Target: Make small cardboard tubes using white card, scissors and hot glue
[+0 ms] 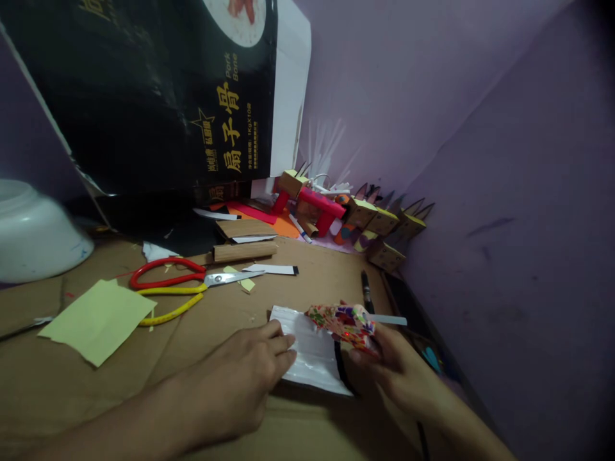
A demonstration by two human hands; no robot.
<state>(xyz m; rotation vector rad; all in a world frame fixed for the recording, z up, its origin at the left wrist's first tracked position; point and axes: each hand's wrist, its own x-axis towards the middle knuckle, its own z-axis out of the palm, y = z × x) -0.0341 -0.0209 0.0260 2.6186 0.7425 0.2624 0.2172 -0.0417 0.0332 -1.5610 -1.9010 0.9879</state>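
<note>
My right hand is closed round a glue gun with a bright floral pattern. A pale glue stick juts from its rear end, and its nozzle points left over a piece of white cardboard. That creased, dark-edged piece lies on the brown cardboard work surface. At its left edge, my left hand grips and presses it, with the fingertips on the white face; the thumb is hidden. Scissors with one red and one yellow handle lie open beyond my left hand.
Yellow-green paper lies at left, near a white bowl-like container. Corrugated cardboard strips and a black pen are farther back. Small cardboard figures stand by the purple wall; a big black box rises behind.
</note>
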